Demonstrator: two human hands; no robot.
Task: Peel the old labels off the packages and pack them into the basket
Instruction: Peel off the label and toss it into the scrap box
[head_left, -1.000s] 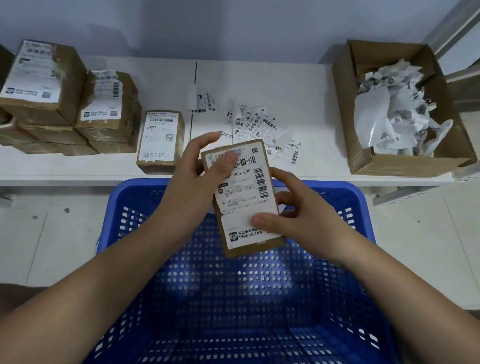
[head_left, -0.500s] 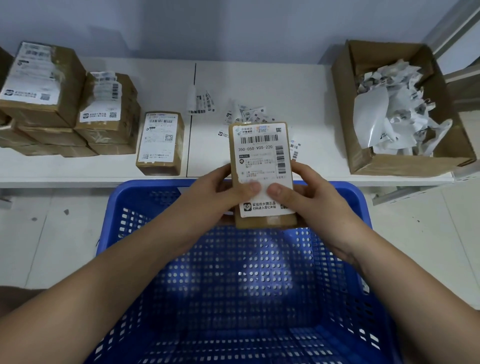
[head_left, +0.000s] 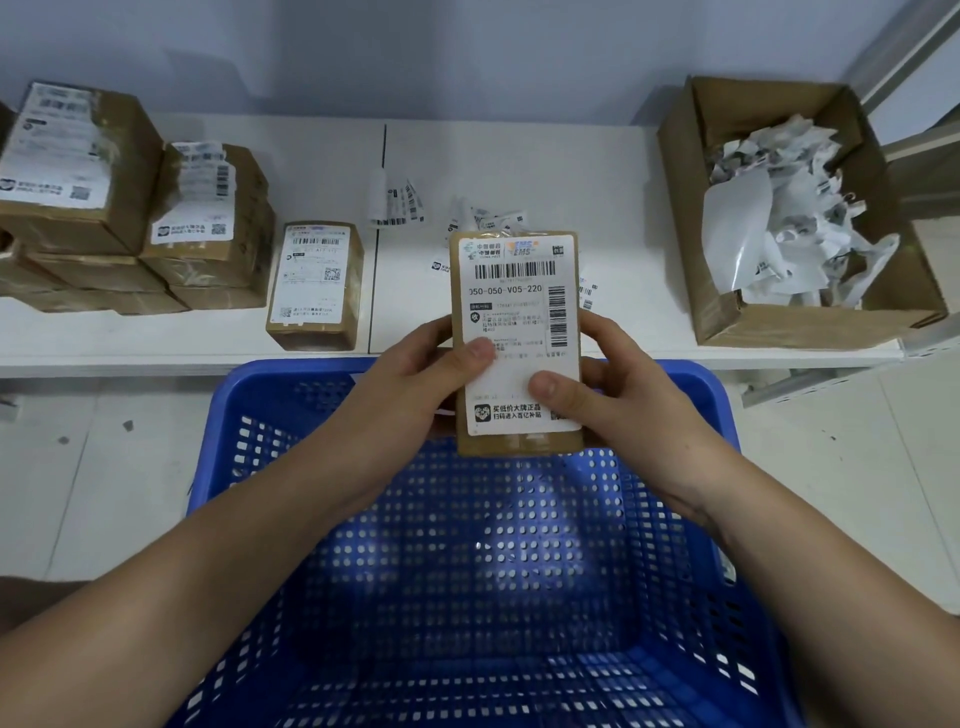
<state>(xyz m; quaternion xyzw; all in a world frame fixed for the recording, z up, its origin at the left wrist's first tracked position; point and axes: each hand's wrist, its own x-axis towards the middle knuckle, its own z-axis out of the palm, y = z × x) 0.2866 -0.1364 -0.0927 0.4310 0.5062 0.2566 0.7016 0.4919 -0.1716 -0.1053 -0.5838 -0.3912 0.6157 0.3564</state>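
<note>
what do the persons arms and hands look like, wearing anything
Both forearms are bare up to the frame edge, with no sleeves in view. The left hand and right hand wear no gloves, and no rings, watch or wristband show. Thumbnails are short and unpainted.

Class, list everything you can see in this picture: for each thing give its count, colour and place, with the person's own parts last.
Held package: one, brown with white label, above the basket's far rim.
Basket: one, blue, perforated, on the floor below the hands.
Shelf: one, white, behind the basket.
Single package: one, brown, labelled, shelf left of centre.
Stacked packages: several, brown, shelf far left.
Peeled labels: several, white, mid-shelf.
Cardboard box: one, brown, shelf right, holding white label scraps.
Left hand, right hand: both grip the held package.
</note>
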